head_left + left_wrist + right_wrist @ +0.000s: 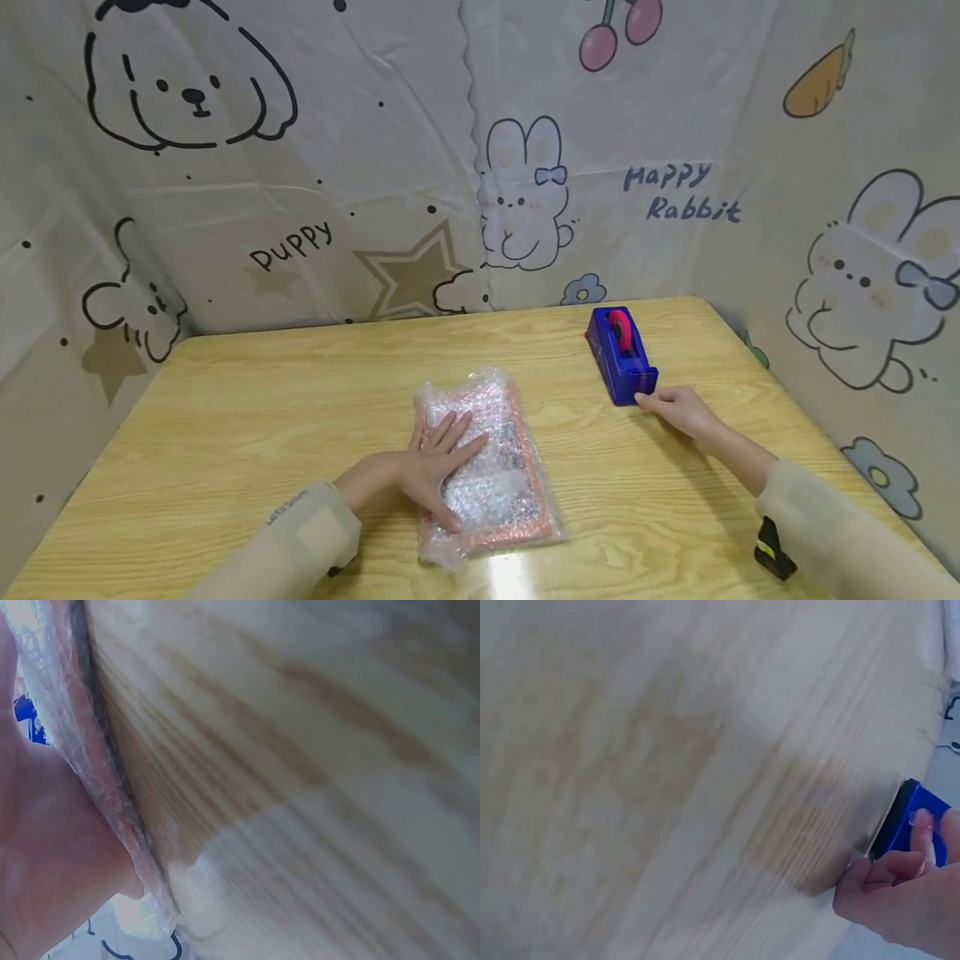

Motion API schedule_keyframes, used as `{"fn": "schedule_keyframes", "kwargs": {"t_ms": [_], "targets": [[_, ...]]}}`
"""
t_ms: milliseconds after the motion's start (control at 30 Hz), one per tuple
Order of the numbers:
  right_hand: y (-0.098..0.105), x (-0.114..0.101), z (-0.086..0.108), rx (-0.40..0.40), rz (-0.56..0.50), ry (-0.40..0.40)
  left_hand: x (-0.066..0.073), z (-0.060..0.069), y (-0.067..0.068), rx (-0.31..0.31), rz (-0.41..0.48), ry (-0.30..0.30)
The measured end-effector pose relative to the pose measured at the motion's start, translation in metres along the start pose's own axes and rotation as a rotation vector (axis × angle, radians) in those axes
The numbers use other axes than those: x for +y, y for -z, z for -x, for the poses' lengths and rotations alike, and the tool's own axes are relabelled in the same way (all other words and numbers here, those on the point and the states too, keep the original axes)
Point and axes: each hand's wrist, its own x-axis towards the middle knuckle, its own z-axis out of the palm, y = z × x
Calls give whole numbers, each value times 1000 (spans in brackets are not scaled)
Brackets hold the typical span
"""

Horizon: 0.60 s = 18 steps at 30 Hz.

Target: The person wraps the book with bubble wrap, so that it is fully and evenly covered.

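A flat rectangular item in clear bubble wrap (495, 408), with an orange-pink border showing through, lies on the table. My left hand (438, 475) rests on it with fingers spread. In the left wrist view, the palm (60, 847) lies against the wrap's edge. A blue tape dispenser (611, 358) holding a red-cored roll (621, 331) stands to the right. My right hand (682, 412) is at the dispenser's near end, fingertips touching or very close to it. In the right wrist view, the hand's (900, 892) lower fingers are curled beside the blue dispenser (907, 825); whether tape is pinched is unclear.
The wood-grain table (300, 392) stands against a pale cloth backdrop (405, 167) printed with cartoon animals. Cloth also hangs along the left and right sides. A black strap piece (774, 552) shows by the right sleeve.
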Motion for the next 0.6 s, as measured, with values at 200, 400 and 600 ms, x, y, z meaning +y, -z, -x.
{"fn": "schedule_keyframes", "kwargs": {"t_ms": [200,400,600], "targets": [[3,2,7,-93,-56,-56,1,2,1,-6,20,-3],[1,-2,8,7,-192,-70,0,3,0,-2,14,-4],[-6,-12,7,155,-272,-80,1,2,1,-1,31,-21]]}}
